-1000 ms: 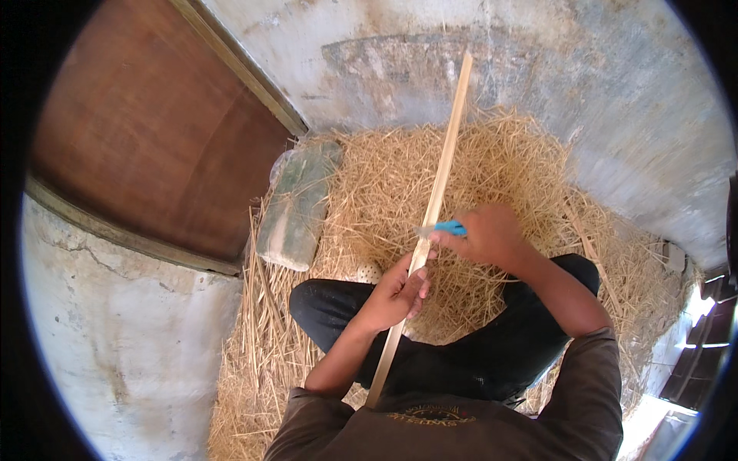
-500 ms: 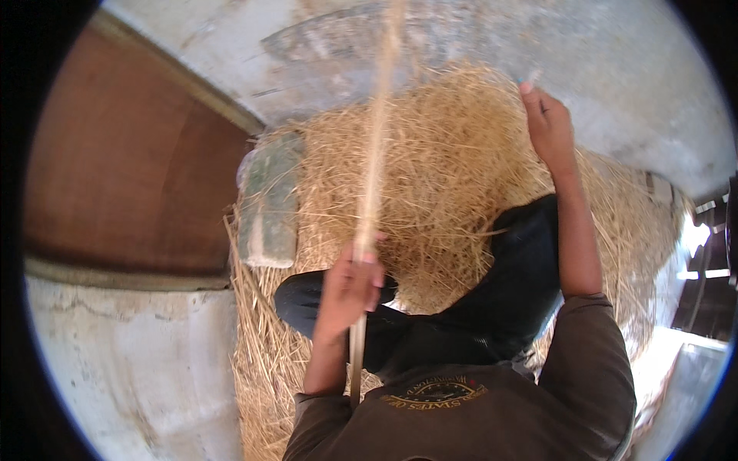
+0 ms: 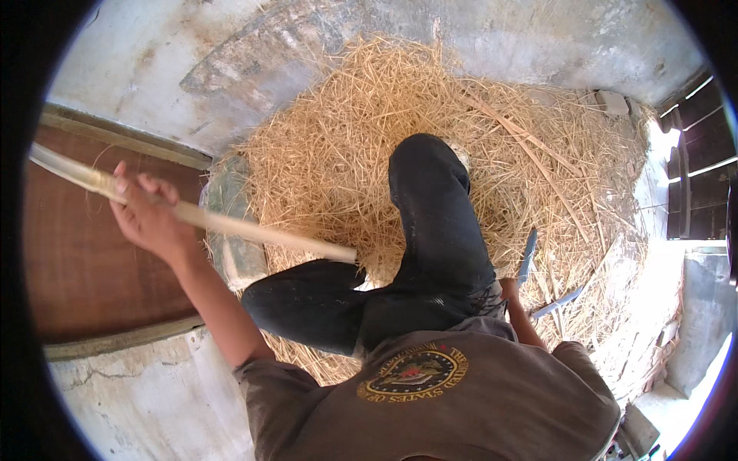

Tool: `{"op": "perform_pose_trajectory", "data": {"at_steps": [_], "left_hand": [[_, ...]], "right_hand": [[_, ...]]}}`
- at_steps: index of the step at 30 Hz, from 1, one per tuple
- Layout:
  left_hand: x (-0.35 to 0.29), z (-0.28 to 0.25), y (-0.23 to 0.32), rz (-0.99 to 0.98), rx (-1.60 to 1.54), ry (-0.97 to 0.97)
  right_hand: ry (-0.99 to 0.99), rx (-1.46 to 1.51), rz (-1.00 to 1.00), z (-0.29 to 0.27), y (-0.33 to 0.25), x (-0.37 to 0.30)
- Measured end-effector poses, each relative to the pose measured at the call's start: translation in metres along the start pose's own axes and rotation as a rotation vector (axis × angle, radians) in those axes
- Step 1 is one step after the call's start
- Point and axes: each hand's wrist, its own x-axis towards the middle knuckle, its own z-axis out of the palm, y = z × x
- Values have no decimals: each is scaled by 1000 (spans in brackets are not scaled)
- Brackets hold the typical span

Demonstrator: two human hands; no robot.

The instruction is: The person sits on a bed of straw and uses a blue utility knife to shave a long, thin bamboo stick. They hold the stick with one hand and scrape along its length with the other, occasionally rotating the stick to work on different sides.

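Straw (image 3: 492,146) lies heaped over a grey concrete floor (image 3: 538,38), with a brown wooden door (image 3: 84,261) at the left and a dark doorway at the far right edge. Since a second ago the pale strip (image 3: 231,224) has swung from standing upright in front of the person to lying nearly level, out to the left over the door; the left hand (image 3: 150,219) now grips it with fingers curled round, and its near end points toward the bent knees in dark trousers (image 3: 430,253). The right hand, which half a second ago was raised far out over the straw, has dropped to the right side of the body; only the forearm (image 3: 523,319) shows behind the thigh, so whether it is closed on anything cannot be told. A blue-handled blade (image 3: 527,257) stands in the straw just beside that wrist, and a second bluish blade (image 3: 560,303) lies near it; contact with either is hidden. The strip's swing to the side suggests work on that piece has paused or it is being put aside. Its far end is cut off by the dark rim, and a grey-green block (image 3: 231,230) beneath it is hard to identify.
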Motion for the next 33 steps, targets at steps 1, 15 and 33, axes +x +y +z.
{"op": "perform_pose_trajectory", "data": {"at_steps": [1, 15, 33], "left_hand": [[2, 5, -9, 29, -8, 23], [-80, 3, -175, -83, 35, -111], [94, 13, -19, -191, -185, -62]], "right_hand": [[19, 260, 302, 10, -10, -19], [-48, 1623, 1388, 142, 51, -164], [504, 1520, 1766, -54, 44, -152]]}}
